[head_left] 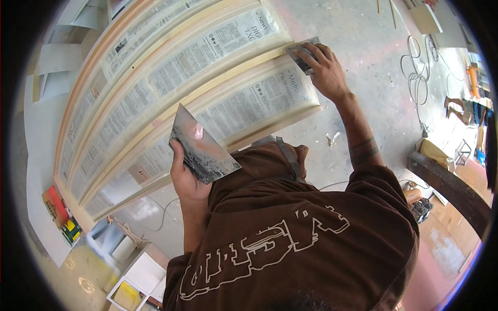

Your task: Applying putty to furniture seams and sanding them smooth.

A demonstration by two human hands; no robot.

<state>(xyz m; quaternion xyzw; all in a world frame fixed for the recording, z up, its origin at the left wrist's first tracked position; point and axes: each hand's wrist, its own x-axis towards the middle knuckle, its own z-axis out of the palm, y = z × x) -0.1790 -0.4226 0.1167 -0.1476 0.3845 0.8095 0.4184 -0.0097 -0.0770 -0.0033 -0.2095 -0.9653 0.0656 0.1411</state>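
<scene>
A wooden door frame (155,111) with newspaper-covered panes lies flat below the person, while at lower left the left hand (185,179) keeps a closed grip on a broad metal scraper blade (203,146), thumb along its near edge and the smeared blade tilted up above the frame's lower rail. Farther right, the right hand (324,70) presses a smaller putty knife (302,53) against a wooden bar of the frame, fingers wrapped over its top, near the frame's right end beside the concrete floor (373,62).
</scene>
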